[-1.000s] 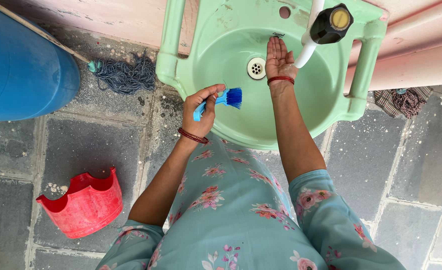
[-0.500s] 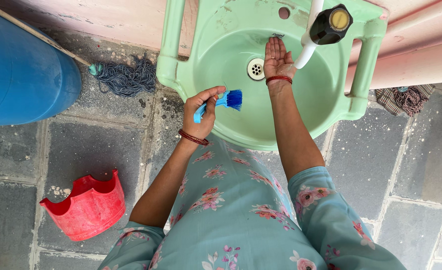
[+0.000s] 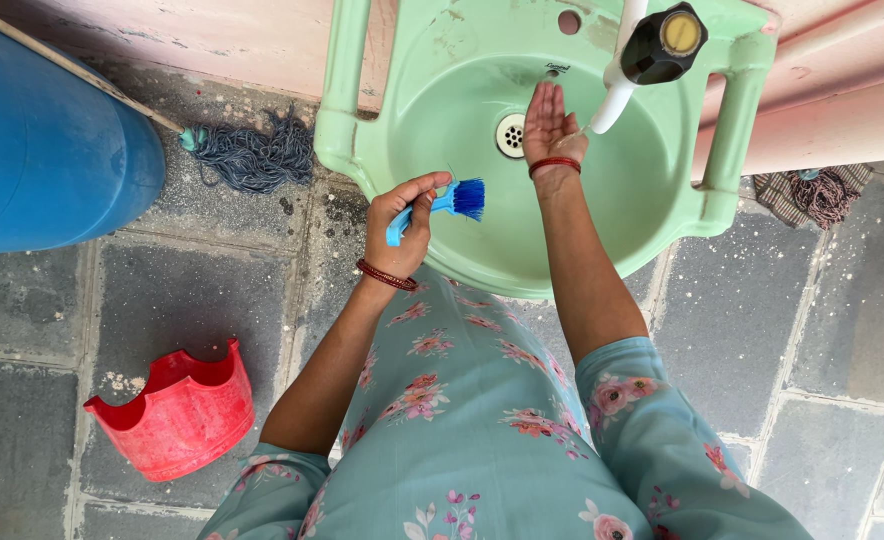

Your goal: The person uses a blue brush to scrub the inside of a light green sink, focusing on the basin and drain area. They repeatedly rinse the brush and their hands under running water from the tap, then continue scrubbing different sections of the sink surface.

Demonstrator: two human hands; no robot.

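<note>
Little moved — hands over green basin [image 3: 462, 90], grey stone floor [image 3: 212, 300]

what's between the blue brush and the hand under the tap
Nothing: in the head view, only bare green basin shows between the brush in the left hand and the right hand cupped at the tap.

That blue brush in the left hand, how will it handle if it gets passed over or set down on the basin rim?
The blue brush, held in the left hand, is small and plastic, so probably light and stiff in the handle. Its bristles look springy. On the curved, possibly wet green basin rim, it would likely slide inward.
</note>
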